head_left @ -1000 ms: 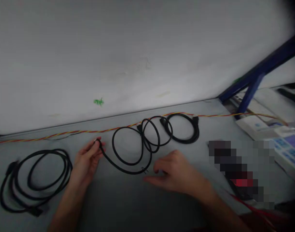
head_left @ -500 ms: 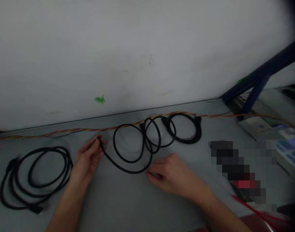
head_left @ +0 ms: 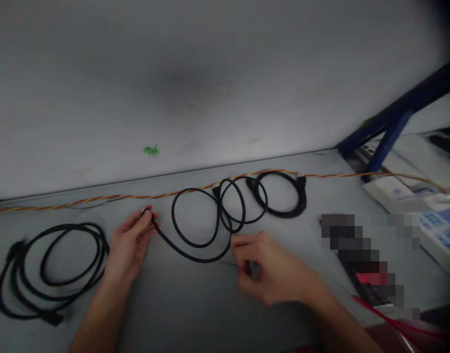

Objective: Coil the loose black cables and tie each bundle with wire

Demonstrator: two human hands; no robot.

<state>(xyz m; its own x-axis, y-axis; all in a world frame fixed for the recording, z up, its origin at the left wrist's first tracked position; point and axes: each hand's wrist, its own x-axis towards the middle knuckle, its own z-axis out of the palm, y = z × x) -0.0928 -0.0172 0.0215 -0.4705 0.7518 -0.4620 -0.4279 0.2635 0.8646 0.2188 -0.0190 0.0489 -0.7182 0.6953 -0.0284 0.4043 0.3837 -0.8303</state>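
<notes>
My left hand point(head_left: 131, 240) pinches one end of a black cable point(head_left: 204, 261) between thumb and fingers, slightly above the grey tabletop. From there the cable sags in a curve and runs into several loose loops on the table. My right hand point(head_left: 263, 264) is beside the curve's right side, fingers curled in and an index finger against or very near the cable. A faint thin line shows at its fingertips; what they hold, if anything, I cannot make out. Another coiled black cable point(head_left: 65, 298) with moulded ends lies left of my left hand.
A further coiled black cable point(head_left: 287, 214) lies at the back right. Twisted red and yellow wires point(head_left: 114, 197) run along the wall point(head_left: 225, 98). At right are a blue metal brace point(head_left: 390, 135), a white box point(head_left: 441, 240), a blurred-out dark object point(head_left: 357, 264) and red wires point(head_left: 379, 314).
My right hand has shifted slightly right, and its fingers have curled further in near the cable. My left hand keeps its pinch on the cable end, almost still.
</notes>
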